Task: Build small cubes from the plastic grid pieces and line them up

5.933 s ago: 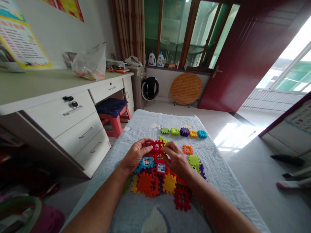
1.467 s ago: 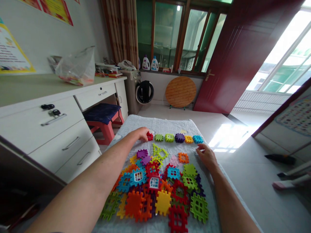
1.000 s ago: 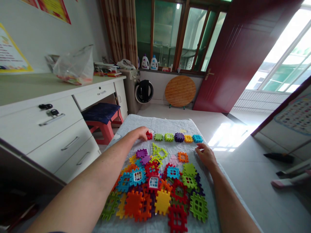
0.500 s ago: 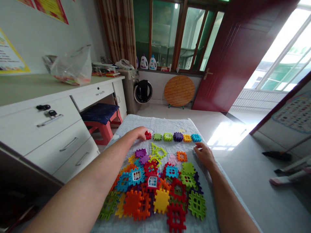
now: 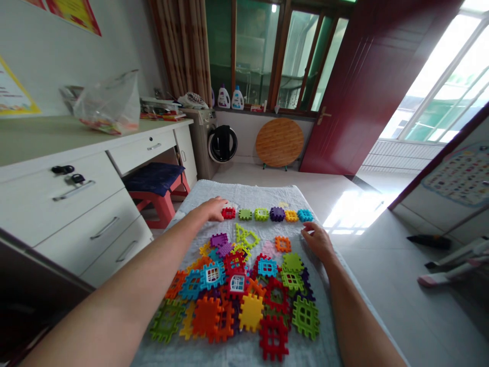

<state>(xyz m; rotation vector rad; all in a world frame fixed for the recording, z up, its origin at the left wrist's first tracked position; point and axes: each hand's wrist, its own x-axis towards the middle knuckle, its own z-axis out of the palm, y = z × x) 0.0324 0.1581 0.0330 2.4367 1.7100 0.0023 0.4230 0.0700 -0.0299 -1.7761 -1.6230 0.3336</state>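
A row of small plastic interlocking tiles lies across the far end of a grey quilted cloth (image 5: pixel 244 191): red (image 5: pixel 228 212), two green, purple (image 5: pixel 277 213), orange and blue (image 5: pixel 304 215). My left hand (image 5: pixel 214 208) reaches out, its fingertips at the left side of the red tile. My right hand (image 5: pixel 317 239) rests on the cloth just below the blue tile, fingers loosely curled, holding nothing. A heap of bigger coloured tiles (image 5: pixel 240 290) covers the cloth nearer to me, between my forearms.
A white desk with drawers (image 5: pixel 76 204) runs along the left, with a clear plastic bag (image 5: pixel 107 104) on top and a red stool (image 5: pixel 160 186) under it. Beyond are a round wooden tabletop (image 5: pixel 278 142), a dark red door and tiled floor on the right.
Both hands left the heap, and a red tile now sits at the left end of the far row. In the last second the hands hardly move; the view drifts slightly.
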